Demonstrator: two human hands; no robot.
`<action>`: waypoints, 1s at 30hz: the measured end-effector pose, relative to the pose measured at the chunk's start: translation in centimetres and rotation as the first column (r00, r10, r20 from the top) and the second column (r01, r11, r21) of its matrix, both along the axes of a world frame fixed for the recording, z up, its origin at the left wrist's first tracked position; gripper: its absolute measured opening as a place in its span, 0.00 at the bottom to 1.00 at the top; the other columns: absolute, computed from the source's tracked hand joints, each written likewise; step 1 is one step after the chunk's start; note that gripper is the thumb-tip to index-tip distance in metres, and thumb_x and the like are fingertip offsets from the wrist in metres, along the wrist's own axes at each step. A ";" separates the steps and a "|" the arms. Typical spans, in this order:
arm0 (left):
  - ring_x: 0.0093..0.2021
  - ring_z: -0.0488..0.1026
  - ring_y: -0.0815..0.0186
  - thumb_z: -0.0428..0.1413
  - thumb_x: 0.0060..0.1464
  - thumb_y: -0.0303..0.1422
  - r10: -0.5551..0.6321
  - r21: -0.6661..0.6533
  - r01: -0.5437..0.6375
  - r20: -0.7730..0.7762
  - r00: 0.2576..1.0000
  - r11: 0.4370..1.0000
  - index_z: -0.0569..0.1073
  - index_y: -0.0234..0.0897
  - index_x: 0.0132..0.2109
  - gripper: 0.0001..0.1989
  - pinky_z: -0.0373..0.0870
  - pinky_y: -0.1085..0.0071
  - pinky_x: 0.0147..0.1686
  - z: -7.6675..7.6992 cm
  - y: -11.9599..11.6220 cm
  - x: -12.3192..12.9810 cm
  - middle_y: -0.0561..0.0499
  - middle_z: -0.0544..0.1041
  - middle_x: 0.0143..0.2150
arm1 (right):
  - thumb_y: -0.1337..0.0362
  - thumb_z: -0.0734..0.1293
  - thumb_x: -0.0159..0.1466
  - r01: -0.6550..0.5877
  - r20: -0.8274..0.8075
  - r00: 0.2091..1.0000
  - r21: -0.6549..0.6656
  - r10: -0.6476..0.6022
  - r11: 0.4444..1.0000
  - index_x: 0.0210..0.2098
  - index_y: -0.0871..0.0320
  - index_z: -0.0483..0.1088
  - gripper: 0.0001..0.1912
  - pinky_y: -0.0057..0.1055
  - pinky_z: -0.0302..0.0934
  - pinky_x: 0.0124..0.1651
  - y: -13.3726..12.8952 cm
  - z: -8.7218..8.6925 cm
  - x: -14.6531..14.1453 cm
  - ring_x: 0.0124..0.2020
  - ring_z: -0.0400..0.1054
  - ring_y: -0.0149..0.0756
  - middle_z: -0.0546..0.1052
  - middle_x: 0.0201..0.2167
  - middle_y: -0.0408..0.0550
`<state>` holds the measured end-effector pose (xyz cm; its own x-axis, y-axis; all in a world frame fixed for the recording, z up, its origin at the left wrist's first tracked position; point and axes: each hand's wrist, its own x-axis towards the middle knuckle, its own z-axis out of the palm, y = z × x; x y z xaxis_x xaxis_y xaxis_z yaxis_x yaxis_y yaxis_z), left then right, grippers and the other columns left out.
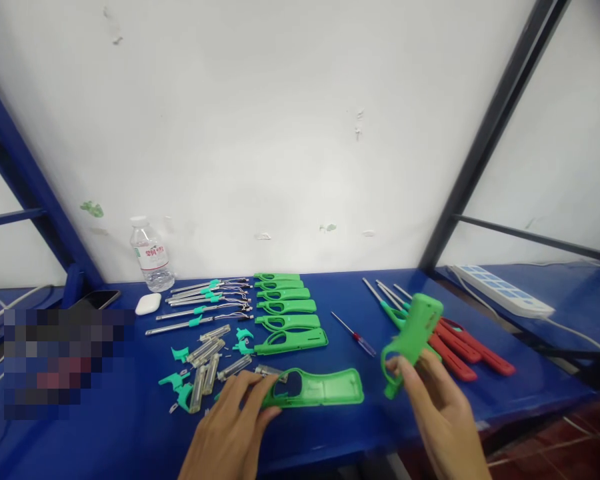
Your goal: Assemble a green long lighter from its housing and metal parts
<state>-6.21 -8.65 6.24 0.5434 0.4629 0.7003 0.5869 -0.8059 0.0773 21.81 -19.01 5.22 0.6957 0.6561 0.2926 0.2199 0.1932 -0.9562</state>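
Observation:
My left hand (pixel 230 423) pinches the ring end of a green lighter shell half (pixel 333 388), which lies hollow side up at the table's front. Held up by my right hand (pixel 440 410) is another green lighter shell half (pixel 421 323), tilted, its outer face towards me. Several green shell halves (pixel 293 321) lie in a column behind my left hand. Clear fuel tanks (pixel 210 373) and teal triggers (pixel 180 355) are scattered left of it. Beyond them lie metal lighter tubes (pixel 180 327) with thin wires.
A screwdriver (pixel 364 344) lies mid-table. Red-handled lighters (pixel 460 343) are behind my right hand. At the back left stand a water bottle (pixel 153 257), a white case (pixel 149 304) and a phone (pixel 100 300). A power strip (pixel 505 291) sits beyond the right post. The blue table (pixel 325 433) meets a white wall.

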 end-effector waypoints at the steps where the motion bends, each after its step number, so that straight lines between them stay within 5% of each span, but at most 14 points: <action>1: 0.41 0.82 0.66 0.44 0.74 0.40 -0.030 -0.025 0.029 -0.002 1.000 0.999 0.70 0.44 0.58 0.15 0.79 0.75 0.36 -0.1 -0.4 0.7 0.50 0.80 0.45 | 0.46 0.75 0.63 0.028 -0.016 0.999 0.017 -0.028 0.999 0.47 0.54 0.76 0.21 0.25 0.71 0.46 -0.3 0.2 0.2 0.45 0.76 0.41 0.82 0.43 0.48; 7: 0.39 0.81 0.65 0.44 0.73 0.35 -0.121 -0.122 0.104 -0.138 0.983 0.987 0.71 0.40 0.59 0.15 0.79 0.75 0.34 -4.3 -2.6 5.0 0.48 0.78 0.43 | 0.50 0.83 0.52 -0.023 -0.184 0.982 0.043 0.031 0.999 0.46 0.54 0.77 0.28 0.31 0.75 0.42 -1.5 0.7 0.7 0.41 0.79 0.46 0.83 0.38 0.50; 10: 0.40 0.81 0.62 0.47 0.71 0.32 -0.074 -0.122 0.056 -0.153 0.985 0.991 0.71 0.39 0.59 0.14 0.80 0.72 0.34 -5.4 -2.2 5.6 0.47 0.79 0.44 | 0.52 0.84 0.49 -0.067 -0.285 0.955 0.042 0.076 0.997 0.58 0.53 0.71 0.41 0.35 0.76 0.40 -1.3 0.4 -0.2 0.36 0.79 0.46 0.83 0.35 0.50; 13: 0.44 0.82 0.58 0.50 0.69 0.29 0.004 -0.129 -0.026 -0.162 0.987 0.991 0.70 0.38 0.59 0.15 0.81 0.70 0.34 -5.4 -0.9 4.8 0.46 0.79 0.48 | 0.52 0.84 0.51 -0.104 -0.347 0.931 0.055 0.116 0.993 0.71 0.52 0.56 0.55 0.36 0.74 0.43 -0.8 0.4 -1.6 0.35 0.78 0.41 0.83 0.35 0.46; 16: 0.46 0.82 0.59 0.50 0.69 0.29 0.047 -0.134 -0.070 -0.163 0.986 0.988 0.69 0.39 0.60 0.15 0.81 0.70 0.35 -5.2 0.2 3.4 0.46 0.79 0.49 | 0.50 0.83 0.54 -0.175 -0.364 0.915 0.038 0.177 0.984 0.74 0.50 0.50 0.59 0.33 0.72 0.45 -0.6 0.5 -2.6 0.36 0.78 0.39 0.83 0.36 0.45; 22: 0.50 0.81 0.59 0.49 0.70 0.31 0.016 -0.169 -0.044 -0.163 0.986 0.985 0.70 0.41 0.61 0.15 0.81 0.71 0.37 -5.5 -0.4 3.8 0.45 0.78 0.52 | 0.44 0.75 0.64 -0.179 -0.303 0.939 -0.029 0.162 0.983 0.74 0.50 0.52 0.47 0.35 0.74 0.42 -0.9 -0.7 -1.0 0.41 0.78 0.43 0.82 0.42 0.49; 30: 0.48 0.82 0.60 0.55 0.68 0.35 -0.071 -0.270 0.038 -0.116 0.991 0.962 0.70 0.43 0.62 0.17 0.82 0.70 0.38 -5.1 -1.2 5.4 0.48 0.78 0.50 | 0.44 0.80 0.58 -0.183 -0.308 0.937 -0.026 0.166 0.983 0.74 0.52 0.50 0.56 0.38 0.74 0.44 0.0 -1.3 -1.2 0.41 0.80 0.48 0.84 0.38 0.48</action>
